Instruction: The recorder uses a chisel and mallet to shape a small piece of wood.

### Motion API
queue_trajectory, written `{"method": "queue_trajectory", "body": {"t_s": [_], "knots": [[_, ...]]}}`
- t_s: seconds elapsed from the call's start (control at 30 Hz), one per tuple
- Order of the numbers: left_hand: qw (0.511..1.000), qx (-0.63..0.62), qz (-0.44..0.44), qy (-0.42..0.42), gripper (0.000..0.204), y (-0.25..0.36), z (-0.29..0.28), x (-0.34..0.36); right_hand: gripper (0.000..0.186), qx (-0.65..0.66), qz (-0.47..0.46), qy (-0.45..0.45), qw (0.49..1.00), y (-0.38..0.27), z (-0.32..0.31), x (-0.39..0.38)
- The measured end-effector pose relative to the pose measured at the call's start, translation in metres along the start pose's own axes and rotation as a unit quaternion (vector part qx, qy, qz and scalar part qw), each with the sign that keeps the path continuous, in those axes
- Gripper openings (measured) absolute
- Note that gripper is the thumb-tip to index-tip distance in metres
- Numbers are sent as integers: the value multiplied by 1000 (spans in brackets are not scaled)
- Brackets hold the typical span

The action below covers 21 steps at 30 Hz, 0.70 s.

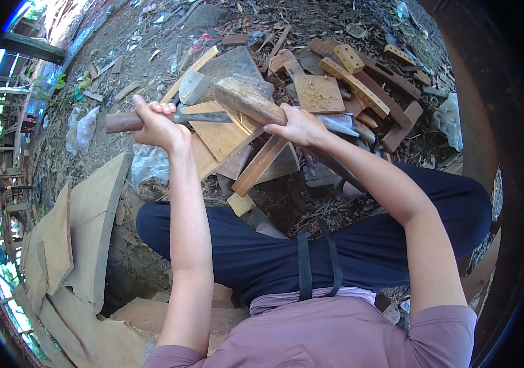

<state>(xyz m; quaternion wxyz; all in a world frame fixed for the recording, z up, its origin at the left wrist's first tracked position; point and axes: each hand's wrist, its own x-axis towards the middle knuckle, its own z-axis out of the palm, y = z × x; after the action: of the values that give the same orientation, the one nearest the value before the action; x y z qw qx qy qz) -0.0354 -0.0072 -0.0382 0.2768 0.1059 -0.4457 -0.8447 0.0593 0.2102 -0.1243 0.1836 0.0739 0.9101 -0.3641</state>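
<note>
My left hand (162, 127) is closed round a chisel (204, 116), its thumb raised along the wooden handle. The flat metal blade points right, above a pale wooden board (219, 140) that has a cut groove near its right edge. Whether the tip touches the wood I cannot tell. In my right hand (304, 127) is a thick, worn wooden club (248, 101), gripped at its near end and slanting up to the left. Its far end lies just above and beyond the chisel tip. Beneath the board are other wood pieces, partly covered.
Offcuts surround the work, among them a square block (319, 94) sprinkled with shavings and a yellowish bar with holes (355, 88). Large bent wooden sheets (84, 208) lean at the left. Plastic bags (449, 121) lie on the littered ground. My folded legs (360, 245) are close by.
</note>
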Motion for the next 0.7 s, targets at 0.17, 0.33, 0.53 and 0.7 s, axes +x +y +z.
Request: {"method": "queue_trajectory", "body": {"t_s": [0.17, 0.33, 0.53, 0.7], "knots": [[999, 30, 5, -32, 27, -10, 2, -22, 78, -9, -15, 15, 1000, 1, 6, 2], [995, 67, 32, -65, 26, -18, 0, -27, 77, -5, -15, 11, 1000, -2, 2, -1], [997, 42, 10, -61, 29, -21, 0, -26, 76, -10, -12, 8, 1000, 1, 2, 1], [994, 66, 47, -75, 29, -31, -1, -27, 77, -9, -16, -1, 1000, 0, 2, 1]]}}
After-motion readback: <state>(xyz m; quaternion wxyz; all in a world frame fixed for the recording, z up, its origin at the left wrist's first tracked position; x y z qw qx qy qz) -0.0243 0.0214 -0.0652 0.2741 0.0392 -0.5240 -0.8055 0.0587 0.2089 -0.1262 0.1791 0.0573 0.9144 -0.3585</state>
